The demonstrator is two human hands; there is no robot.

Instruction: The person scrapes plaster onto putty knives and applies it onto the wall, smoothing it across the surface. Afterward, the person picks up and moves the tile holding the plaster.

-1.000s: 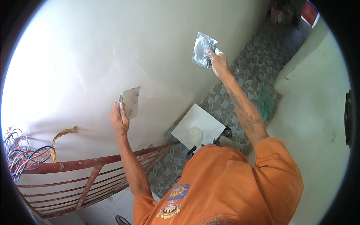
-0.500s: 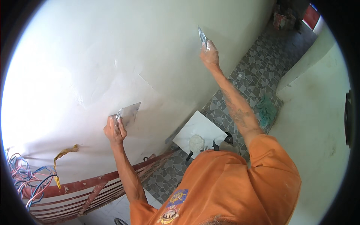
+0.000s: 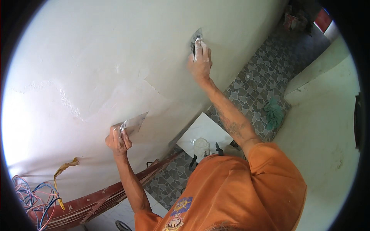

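Observation:
A broad metal putty knife (image 3: 135,123) is gripped in my left hand (image 3: 118,139), its blade pointing up and to the right in front of the wall. My right hand (image 3: 200,63) holds a second, smaller-looking putty knife (image 3: 197,35) higher up, the blade close to or on the wall surface; I cannot tell if it touches. Its thumb and fingers are smeared white. The pale wall (image 3: 115,92) carries ridged, rough patches of white coating. Below, between my arms, a lump of white putty (image 3: 201,147) rests on a square white tile (image 3: 189,131).
A reddish slatted rail (image 3: 88,201) curves along the lower left, beside loose coloured wires (image 3: 32,198) and a yellow-wrapped cable (image 3: 63,167) at the wall. On the stone-patterned floor (image 3: 252,73) lies a green cloth or bag (image 3: 274,115). Another pale wall (image 3: 320,131) stands at right.
My right hand has moved left over the wall, and its putty knife has turned to show more of its blade. The left hand has shifted slightly down, still holding its knife.

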